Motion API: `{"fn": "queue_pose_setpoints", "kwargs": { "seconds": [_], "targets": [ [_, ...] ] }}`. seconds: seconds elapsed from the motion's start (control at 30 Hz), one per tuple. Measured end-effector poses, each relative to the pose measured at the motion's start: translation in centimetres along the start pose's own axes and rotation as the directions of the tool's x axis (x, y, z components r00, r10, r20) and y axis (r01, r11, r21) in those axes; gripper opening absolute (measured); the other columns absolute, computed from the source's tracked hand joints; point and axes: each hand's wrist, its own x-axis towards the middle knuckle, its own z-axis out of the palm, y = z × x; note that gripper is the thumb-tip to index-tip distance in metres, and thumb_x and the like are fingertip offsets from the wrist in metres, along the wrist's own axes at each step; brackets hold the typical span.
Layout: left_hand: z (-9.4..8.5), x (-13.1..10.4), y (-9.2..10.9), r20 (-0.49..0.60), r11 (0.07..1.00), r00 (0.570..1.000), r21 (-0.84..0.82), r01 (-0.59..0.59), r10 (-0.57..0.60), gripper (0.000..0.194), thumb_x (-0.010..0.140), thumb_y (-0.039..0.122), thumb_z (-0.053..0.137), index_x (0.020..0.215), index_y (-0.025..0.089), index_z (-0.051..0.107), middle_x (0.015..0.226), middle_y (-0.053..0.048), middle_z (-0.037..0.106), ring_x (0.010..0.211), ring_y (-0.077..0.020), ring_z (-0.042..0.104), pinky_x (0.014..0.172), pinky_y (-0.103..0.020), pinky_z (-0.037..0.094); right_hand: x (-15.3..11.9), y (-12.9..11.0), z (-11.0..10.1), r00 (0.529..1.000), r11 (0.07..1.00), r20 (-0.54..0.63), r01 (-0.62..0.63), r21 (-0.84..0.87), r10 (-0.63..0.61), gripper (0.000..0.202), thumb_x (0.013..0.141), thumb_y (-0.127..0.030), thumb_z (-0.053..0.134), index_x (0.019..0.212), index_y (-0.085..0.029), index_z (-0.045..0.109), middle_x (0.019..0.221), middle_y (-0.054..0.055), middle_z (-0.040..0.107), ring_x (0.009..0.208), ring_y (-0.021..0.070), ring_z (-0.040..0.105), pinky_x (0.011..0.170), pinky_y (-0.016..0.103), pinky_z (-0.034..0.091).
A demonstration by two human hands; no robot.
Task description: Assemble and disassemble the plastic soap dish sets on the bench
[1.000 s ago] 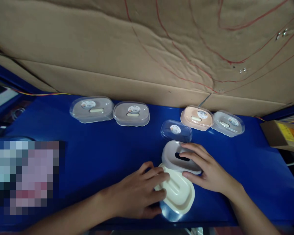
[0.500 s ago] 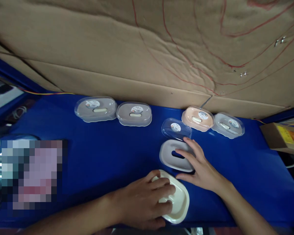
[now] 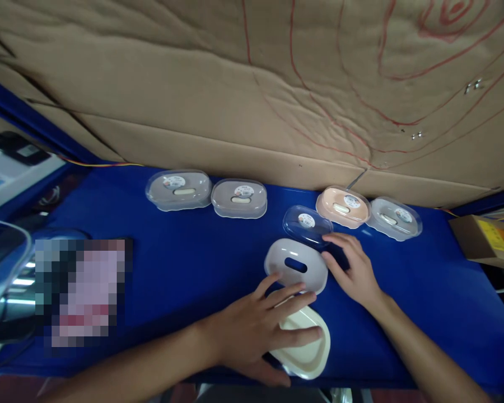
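Observation:
My left hand [image 3: 269, 330] lies spread over a cream oval tray [image 3: 308, 350] near the table's front edge, its upper fingertips at the rim of a grey oval piece [image 3: 283, 252] with a slot in its middle. My right hand [image 3: 355, 268] is at the right side of that grey piece, thumb near its rim. Its forefinger reaches the lower right edge of a clear lid [image 3: 306, 224] with a round sticker, which lies just behind the grey piece. The right hand's fingers are apart, with nothing between them.
Along the back of the blue table [image 3: 172, 268] stand two grey lidded boxes [image 3: 178, 191] [image 3: 239, 200], a peach one [image 3: 343, 207] and another grey one [image 3: 395, 218]. A cardboard box [image 3: 483, 240] is at the right edge. A blurred-out item [image 3: 90, 291] lies left.
My left hand has opened out and moved up over the cream tray towards the grey piece. My right hand has drawn back to the right, off the grey piece, which now sits slightly further left.

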Motion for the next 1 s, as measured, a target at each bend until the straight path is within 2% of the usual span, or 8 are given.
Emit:
{"fn": "queue_pose_setpoints", "kwargs": {
  "seconds": [0.13, 0.23, 0.33, 0.5, 0.63, 0.73, 0.83, 1.0],
  "targets": [
    [-1.5, -0.2, -1.2, -0.103, 0.996, 0.992, 0.032, 0.083, -0.079, 0.086, 0.091, 0.078, 0.069, 0.161, 0.031, 0.047, 0.170, -0.019, 0.042, 0.156, -0.0433, 0.039, 0.127, -0.067, 0.020, 1.8, -1.2, -1.0, 0.981, 0.981, 0.127, 0.159, -0.113, -0.145, 0.023, 0.109, -0.031, 0.057, 0.131, -0.028, 0.064, 0.119, 0.008, 0.076, 0.111, 0.0293, 0.072, 0.095, 0.049, 0.055],
    [-3.2, -0.6, -2.6, -0.243, 0.971, 0.951, 0.094, 0.219, -0.191, 0.082, 0.093, 0.076, 0.069, 0.156, 0.027, 0.051, 0.165, -0.020, 0.046, 0.152, -0.0435, 0.043, 0.127, -0.065, 0.015, 1.6, -2.9, -0.9, 0.950, 0.971, 0.269, 0.200, -0.133, -0.159, 0.036, 0.110, -0.041, 0.055, 0.142, -0.025, 0.058, 0.127, 0.012, 0.074, 0.116, 0.0318, 0.070, 0.097, 0.050, 0.054],
    [-4.4, -0.9, -3.4, -0.310, 0.946, 0.912, 0.094, 0.310, -0.268, 0.079, 0.095, 0.074, 0.067, 0.152, 0.022, 0.051, 0.156, -0.022, 0.052, 0.145, -0.0420, 0.047, 0.124, -0.062, 0.021, 0.2, -3.3, -0.4, 0.946, 0.974, 0.304, 0.164, -0.156, -0.110, 0.055, 0.107, -0.054, 0.056, 0.153, -0.024, 0.050, 0.138, 0.017, 0.066, 0.125, 0.0367, 0.064, 0.101, 0.054, 0.053],
    [-3.2, -0.7, -1.8, -0.079, 0.984, 0.982, -0.053, 0.169, -0.173, 0.080, 0.092, 0.079, 0.068, 0.147, 0.021, 0.055, 0.137, -0.016, 0.064, 0.128, -0.0354, 0.058, 0.112, -0.050, 0.039, -1.4, -2.4, -0.3, 0.919, 0.981, 0.394, 0.099, -0.170, -0.024, 0.097, 0.092, -0.073, 0.071, 0.168, -0.028, 0.032, 0.154, 0.021, 0.052, 0.138, 0.0444, 0.054, 0.108, 0.063, 0.050],
    [-1.4, -0.2, -0.1, 0.077, 0.996, 0.995, -0.056, 0.071, -0.067, 0.075, 0.091, 0.066, 0.076, 0.148, 0.022, 0.056, 0.141, -0.013, 0.064, 0.121, -0.0329, 0.062, 0.106, -0.045, 0.045, -1.3, -2.5, -0.8, 0.888, 0.985, 0.458, 0.045, -0.167, 0.037, 0.095, 0.091, -0.059, 0.078, 0.168, -0.033, 0.030, 0.158, 0.018, 0.051, 0.141, 0.0424, 0.054, 0.111, 0.061, 0.051],
    [-1.6, -0.3, -0.5, 0.096, 0.987, 0.983, -0.003, 0.160, -0.159, 0.075, 0.089, 0.055, 0.082, 0.150, 0.023, 0.054, 0.151, -0.013, 0.060, 0.122, -0.0350, 0.061, 0.108, -0.050, 0.045, -0.9, -2.0, -1.9, 0.923, 0.992, 0.384, 0.033, -0.119, 0.015, 0.081, 0.094, -0.050, 0.076, 0.162, -0.030, 0.036, 0.155, 0.017, 0.053, 0.143, 0.0401, 0.053, 0.115, 0.060, 0.049],
    [-3.1, -0.7, -2.3, 0.072, 0.953, 0.951, 0.043, 0.299, -0.302, 0.081, 0.088, 0.052, 0.085, 0.154, 0.020, 0.051, 0.150, -0.017, 0.059, 0.130, -0.0395, 0.058, 0.110, -0.056, 0.044, -0.5, -1.2, -3.5, 0.956, 0.997, 0.292, 0.035, -0.064, -0.015, 0.079, 0.093, -0.047, 0.077, 0.158, -0.027, 0.037, 0.153, 0.018, 0.053, 0.144, 0.0397, 0.052, 0.116, 0.059, 0.049],
    [-5.0, -1.4, -4.9, 0.027, 0.847, 0.850, -0.070, 0.526, -0.526, 0.105, 0.072, 0.061, 0.097, 0.155, 0.023, 0.046, 0.151, -0.017, 0.054, 0.141, -0.0421, 0.051, 0.116, -0.059, 0.043, -0.7, -1.5, -4.1, 0.939, 0.997, 0.343, 0.056, -0.047, -0.037, 0.081, 0.089, -0.048, 0.081, 0.156, -0.027, 0.041, 0.153, 0.018, 0.054, 0.143, 0.0413, 0.053, 0.114, 0.059, 0.050]
  ]
}}
